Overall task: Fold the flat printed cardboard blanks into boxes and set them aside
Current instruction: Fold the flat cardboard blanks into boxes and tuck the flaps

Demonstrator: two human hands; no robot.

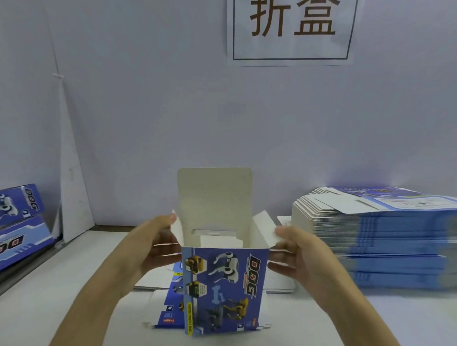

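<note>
The blue printed box (224,286) stands upright in the middle of the white worktop (56,296), its front panel with the dog pictures and the word "DOG" facing the camera. Its top is open: the tall lid flap (214,193) stands up at the back, white inside, and 2 small side flaps splay outward.

The left hand (152,245) is at the box's left side, thumb on top of the left side flap and fingers (164,256) curled beneath it, pinching it. The right hand (299,256) mirrors this on the right side flap, thumb above and fingers (279,268) below.

Under the box, 1 flat blank (168,315) lies on the worktop, sticking out to the left. To the right, near the wall (145,115), sits a thick stack of flat blanks (393,239). At the far left, folded boxes (10,227) lie piled. A paper sign (293,25) with 2 large characters hangs on the wall above.
</note>
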